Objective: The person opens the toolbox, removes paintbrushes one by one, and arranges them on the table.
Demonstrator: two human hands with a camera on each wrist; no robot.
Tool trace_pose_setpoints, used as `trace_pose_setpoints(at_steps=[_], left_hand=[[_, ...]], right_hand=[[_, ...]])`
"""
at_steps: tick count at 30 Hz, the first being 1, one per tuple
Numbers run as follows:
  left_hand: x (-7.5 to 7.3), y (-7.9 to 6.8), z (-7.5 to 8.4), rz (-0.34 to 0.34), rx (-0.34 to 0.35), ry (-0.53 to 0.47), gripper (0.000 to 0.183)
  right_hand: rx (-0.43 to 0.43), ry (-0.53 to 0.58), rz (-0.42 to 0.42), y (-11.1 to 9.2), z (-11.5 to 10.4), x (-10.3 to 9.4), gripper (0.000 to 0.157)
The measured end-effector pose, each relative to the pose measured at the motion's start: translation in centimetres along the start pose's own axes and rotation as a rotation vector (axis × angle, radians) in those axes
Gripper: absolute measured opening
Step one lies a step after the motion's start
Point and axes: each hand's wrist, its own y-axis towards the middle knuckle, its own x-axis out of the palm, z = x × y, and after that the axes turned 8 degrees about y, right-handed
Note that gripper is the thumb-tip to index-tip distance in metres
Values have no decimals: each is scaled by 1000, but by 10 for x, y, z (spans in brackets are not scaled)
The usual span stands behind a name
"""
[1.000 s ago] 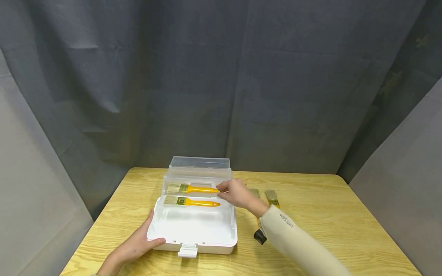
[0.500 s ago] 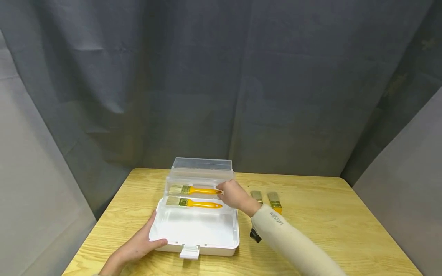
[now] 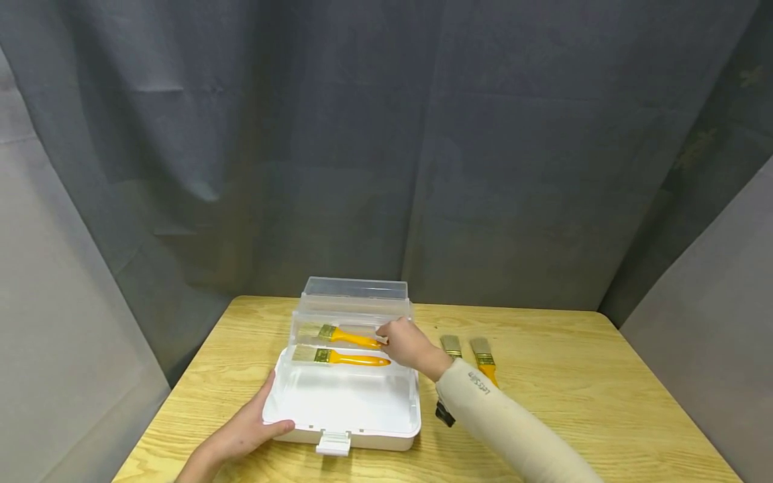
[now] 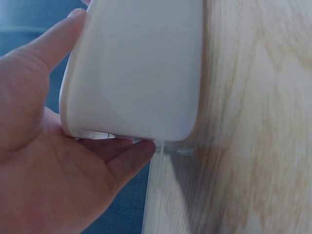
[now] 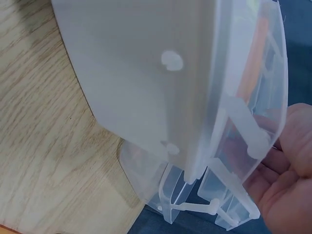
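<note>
A white plastic box (image 3: 341, 402) stands unfolded, its clear trays (image 3: 356, 306) stepped up behind the base. In those trays lie two paintbrushes with yellow handles. My right hand (image 3: 406, 341) pinches the handle end of the rear paintbrush (image 3: 350, 337), which slants with its handle lower at the right. The front paintbrush (image 3: 356, 360) lies crosswise just below it. At the box's front left corner, my left hand (image 3: 244, 422) grips the wall, thumb at the front rim and fingers along the side. In the right wrist view, clear hinge arms (image 5: 246, 126) partly cover the right hand (image 5: 287, 170).
Right of the box, two more paintbrushes (image 3: 451, 345) (image 3: 483, 355) lie on the wooden table (image 3: 574, 389). A black object (image 3: 445, 413) shows beside the right sleeve (image 3: 501, 416). The latch (image 3: 333, 443) hangs down in front. A dark curtain (image 3: 386, 168) rises behind.
The rear paintbrush has swung from nearly level to slanted, its handle end drawn toward the front by my right hand. My left hand keeps its hold on the box.
</note>
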Motion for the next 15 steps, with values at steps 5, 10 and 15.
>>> trace_pose_setpoints(at_steps=[5, 10, 15], left_hand=[[0, 0, 0, -1, 0, 3, 109], [0, 0, 0, 1, 9, 5, 109], [0, 1, 0, 1, 3, -4, 110]], right_hand=[[-15, -46, -11, 1, -3, 2, 4], [-10, -71, -24, 2, -4, 3, 9], [23, 49, 40, 4, -6, -1, 12]])
